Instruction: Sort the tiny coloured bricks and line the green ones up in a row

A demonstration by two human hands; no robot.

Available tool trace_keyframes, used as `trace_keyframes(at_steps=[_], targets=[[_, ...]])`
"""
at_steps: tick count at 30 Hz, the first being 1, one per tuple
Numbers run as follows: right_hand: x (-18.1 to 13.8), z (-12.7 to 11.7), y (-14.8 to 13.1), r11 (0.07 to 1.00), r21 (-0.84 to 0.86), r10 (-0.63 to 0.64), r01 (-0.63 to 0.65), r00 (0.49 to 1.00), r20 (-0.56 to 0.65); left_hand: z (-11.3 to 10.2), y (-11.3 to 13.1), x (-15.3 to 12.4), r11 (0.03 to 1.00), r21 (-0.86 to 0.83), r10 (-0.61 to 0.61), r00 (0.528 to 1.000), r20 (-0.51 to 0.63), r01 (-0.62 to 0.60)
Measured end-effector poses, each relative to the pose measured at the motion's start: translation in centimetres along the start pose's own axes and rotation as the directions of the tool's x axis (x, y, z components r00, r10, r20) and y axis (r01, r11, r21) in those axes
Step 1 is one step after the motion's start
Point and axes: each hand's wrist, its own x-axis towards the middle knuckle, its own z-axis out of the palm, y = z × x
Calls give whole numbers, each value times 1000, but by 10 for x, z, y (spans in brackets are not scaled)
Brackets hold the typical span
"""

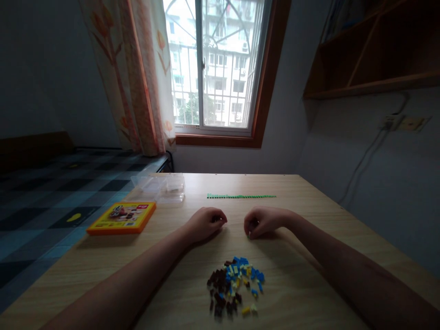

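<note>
My left hand (207, 224) rests on the wooden table with its fingers curled and thumb against the fingertips. Whatever may be between them is hidden. Across a short gap, my right hand (264, 221) is closed in a pinch, fingertips down at the tabletop. A tiny pale building brick (249, 235) shows at its fingertips. Nearer to me lies a loose pile of small building bricks: brown bricks (218, 280), blue bricks (257, 275), with yellow and cream ones mixed in. Beyond both hands, a row of small green bricks (240, 196) runs from left to right.
An orange and yellow box (122, 218) lies at the table's left edge. Behind it stand clear plastic trays (161, 188). A bed with a checked cover (68, 192) is on the left. A shelf (374, 55) hangs on the right wall, above a socket (393, 123) with a cable.
</note>
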Motion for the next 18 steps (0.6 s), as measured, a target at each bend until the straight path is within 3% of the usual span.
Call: trace_keyframes(at_steps=[12,15,18], targets=[[0,-6,14,1000,16,-10,11,999,-47,-1,-1,1,1000,-16,0,1000,16,0],[-12,-26,34,985,157,104,-76,978,-180,-1,-3,1,1000,-12,11,1000,13,-11],[-36,-51,67,959,277,188,-60,868,-460,-1,-3,0,1000,-6,14,1000,19,-14]])
